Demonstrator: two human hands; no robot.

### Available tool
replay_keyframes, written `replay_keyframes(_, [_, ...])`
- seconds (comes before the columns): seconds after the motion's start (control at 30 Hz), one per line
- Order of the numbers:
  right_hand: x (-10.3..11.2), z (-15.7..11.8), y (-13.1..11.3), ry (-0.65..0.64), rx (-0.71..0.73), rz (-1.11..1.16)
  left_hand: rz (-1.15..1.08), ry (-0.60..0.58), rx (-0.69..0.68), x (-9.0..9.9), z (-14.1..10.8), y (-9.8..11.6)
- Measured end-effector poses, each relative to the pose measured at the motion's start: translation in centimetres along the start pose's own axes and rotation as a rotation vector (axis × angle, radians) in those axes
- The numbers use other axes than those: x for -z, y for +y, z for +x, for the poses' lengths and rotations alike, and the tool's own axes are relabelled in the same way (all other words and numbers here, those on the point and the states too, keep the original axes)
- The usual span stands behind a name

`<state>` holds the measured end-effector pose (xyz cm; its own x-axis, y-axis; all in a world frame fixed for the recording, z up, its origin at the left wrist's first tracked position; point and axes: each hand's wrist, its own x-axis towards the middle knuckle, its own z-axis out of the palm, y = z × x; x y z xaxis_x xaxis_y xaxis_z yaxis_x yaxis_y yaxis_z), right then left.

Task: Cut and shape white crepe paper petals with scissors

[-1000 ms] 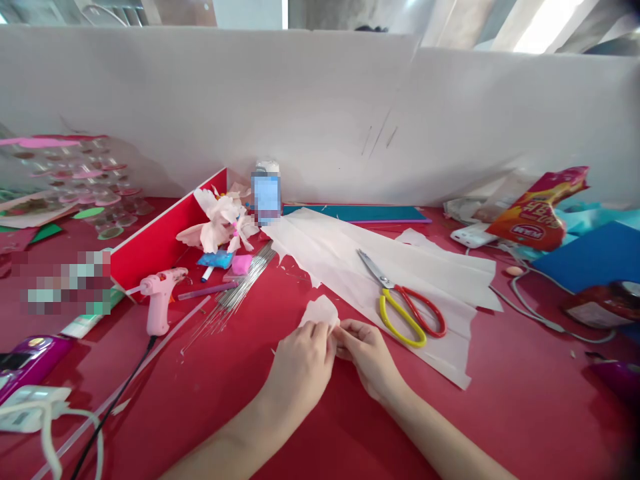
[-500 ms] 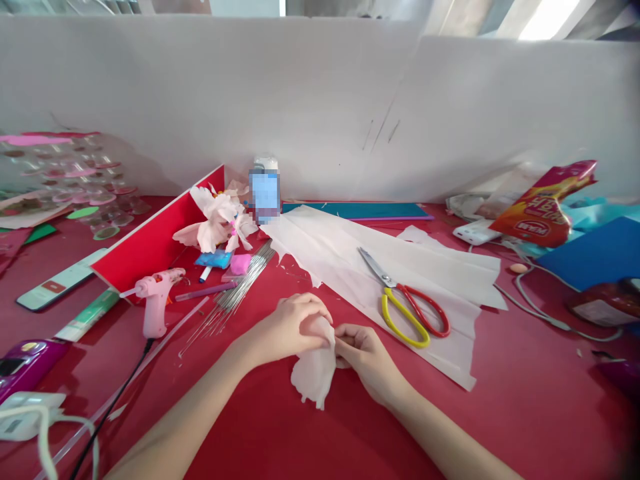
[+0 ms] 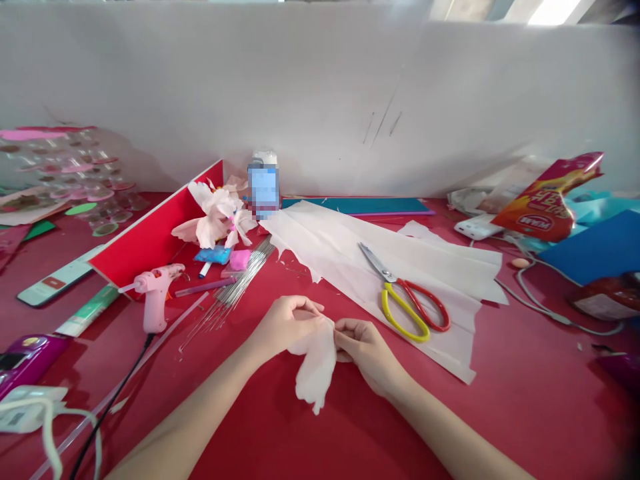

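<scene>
Presently, a torn piece of pale crepe paper (image 3: 315,367) hangs between both hands above the middle of the red worktop (image 3: 525,400), toward its front edge, with its ragged lower end pointing down toward the surface. The left hand (image 3: 287,327) holds the paper's upper part, its fingers (image 3: 300,307) curled over and closed on the material. The right hand (image 3: 363,350) pinches the paper's right edge, its fingertips (image 3: 343,327) pressed together on it. The hands are close together, and neither touches any other item. Just beyond the right hand lies a large crepe paper sheet (image 3: 320,233), with closed scissors (image 3: 405,300) resting on it; their yellow and red handles point toward the front edge. Left of the hands, a bundle of thin metal wires (image 3: 235,290) lies near a pink hot glue gun (image 3: 155,293). Farther back, a pale paper flower (image 3: 215,220) leans against a red board (image 3: 145,247). A red snack bag (image 3: 547,207) and a blue card (image 3: 590,247) occupy the worktop's far right corner.
</scene>
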<state>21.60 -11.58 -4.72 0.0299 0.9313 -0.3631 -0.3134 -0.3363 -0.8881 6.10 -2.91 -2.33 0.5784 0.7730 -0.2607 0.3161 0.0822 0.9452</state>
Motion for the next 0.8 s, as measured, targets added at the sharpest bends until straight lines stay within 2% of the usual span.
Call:
replay_keyframes(0.4, [-0.1, -0.3, -0.2, -0.031, -0.025, -0.062, 0.162, -0.056, 0.017, 0.6, 0.4, 0.5])
replay_keyframes(0.63, [0.0, -0.2, -0.2, -0.021, -0.046, -0.093, 0.197, -0.111, -0.056, 1.0, 0.9, -0.2])
replay_keyframes(0.8, [0.0, -0.2, -0.1, -0.019, -0.046, -0.102, 0.209, -0.103, -0.058, 0.9, 1.0, -0.2])
